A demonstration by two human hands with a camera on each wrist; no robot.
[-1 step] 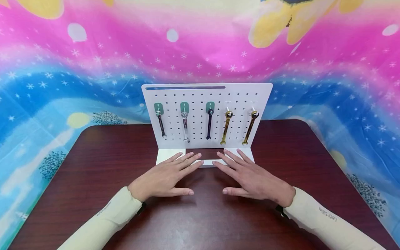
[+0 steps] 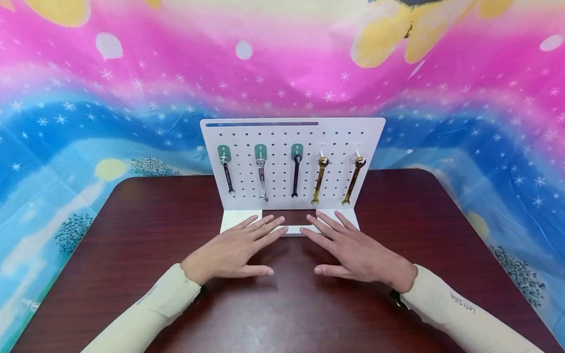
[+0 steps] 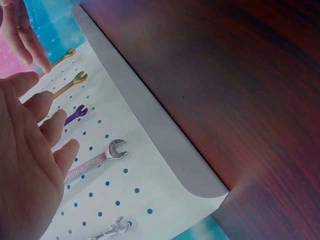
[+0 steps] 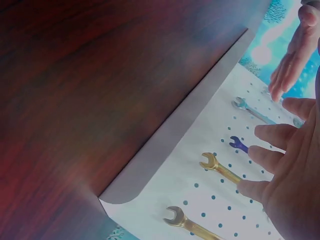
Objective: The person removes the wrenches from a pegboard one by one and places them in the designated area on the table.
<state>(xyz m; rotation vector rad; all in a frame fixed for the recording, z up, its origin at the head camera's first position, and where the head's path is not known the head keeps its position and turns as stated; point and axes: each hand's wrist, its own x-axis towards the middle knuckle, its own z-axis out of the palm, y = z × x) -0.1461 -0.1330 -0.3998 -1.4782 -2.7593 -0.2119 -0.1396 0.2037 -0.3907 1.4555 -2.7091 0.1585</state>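
The person's left hand [image 2: 236, 247] is out in front of the pegboard [image 2: 280, 189], palm down, fingers straight and spread, over the left part of its white foot [image 2: 231, 219]. The right hand [image 2: 353, 247] mirrors it over the right part, fingers fanned just as wide; I can't tell whether any fingertip touches the foot. On the pegboard's face hang five wrenches in a row: from its left, a small wrench [image 2: 227, 176], a silver wrench [image 2: 262, 181], a purple wrench [image 2: 296, 176] and two gold wrenches [image 2: 319, 179]. Beneath the pegboard lies a dark wooden table [image 2: 282, 314]; behind it hangs a bright printed cloth [image 2: 282, 63].
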